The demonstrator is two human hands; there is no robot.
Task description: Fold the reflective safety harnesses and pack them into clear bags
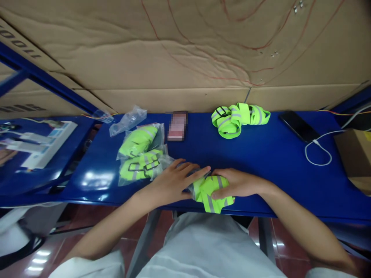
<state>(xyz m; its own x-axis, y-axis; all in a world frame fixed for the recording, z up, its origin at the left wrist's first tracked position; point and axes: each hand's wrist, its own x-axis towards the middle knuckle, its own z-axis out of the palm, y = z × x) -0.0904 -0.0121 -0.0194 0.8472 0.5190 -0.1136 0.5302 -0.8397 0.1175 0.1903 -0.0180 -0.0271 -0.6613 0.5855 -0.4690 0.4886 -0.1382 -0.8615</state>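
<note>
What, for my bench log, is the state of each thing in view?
Held strap: folded, in right hand
Bagged straps: bundled, two packs
Loose straps: rolled, unbagged
Loose bag: crumpled
Phone: screen dark
Cable: looped beside phone
Power strip: plugs inserted
Box: open or closed unclear
Pink item: blurred, state unclear

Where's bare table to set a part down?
Widest: the blue table between right forearm and cardboard box, nearer than black phone and cable. Smaller: between the pixelated pink item and loose green straps; also left of the bagged straps. Crowded: bagged straps, left hand, right hand and its strap bundle, close together.
</note>
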